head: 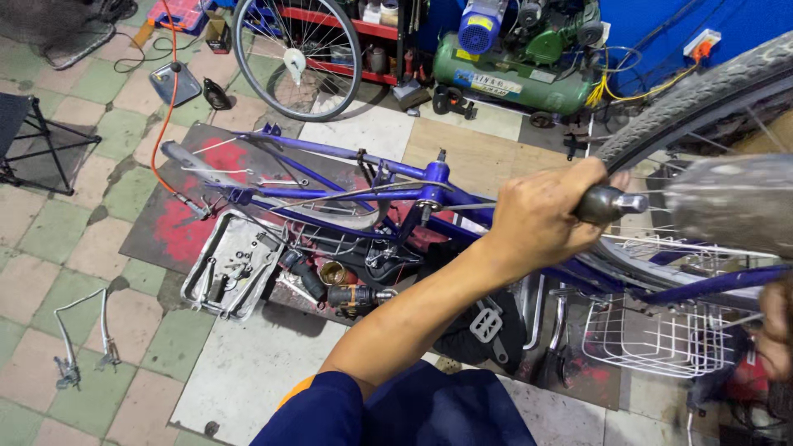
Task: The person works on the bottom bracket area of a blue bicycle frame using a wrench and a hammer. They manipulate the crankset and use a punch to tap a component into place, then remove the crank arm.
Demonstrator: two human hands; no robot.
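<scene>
- Nearest us, a forearm in a dark blue sleeve with an orange cuff runs up from the bottom edge and crosses over the blue bicycle frame [355, 177], which lies on its side on the floor
- Left hand [537, 219]: fingers wrapped tight round a dark-handled tool [610, 204]. Its silver tip points at the spokes of the tyred wheel [686, 91] at the right-hand end of the frame
- Right hand [776, 330]: only a blurred sliver shows at the picture's edge, below that end of the frame. We cannot tell whether its fingers are open or closed, or on what
- A large blurred grey shape [727, 202] sits just beyond the tool's tip, too soft to name
- White wire basket [652, 339] hangs off the frame's near side, under the wheel; a grey pedal [486, 324] lies just left of it
- Our reading: the step in hand looks like working the tool in at the wheel. We judge that the next move calls for a steady wheel and a tip kept clear of the spokes
- Metal tray [235, 264] of small loose parts lies against the frame's left end, on its near side
- A bent metal bracket [83, 339] lies on the tiles well left of the frame
- Beyond the frame: a spare spoked wheel [297, 54] leaning upright, a green air compressor [512, 58] against the blue wall, and an orange hose [169, 91] trailing across the tiles toward the frame's left end
</scene>
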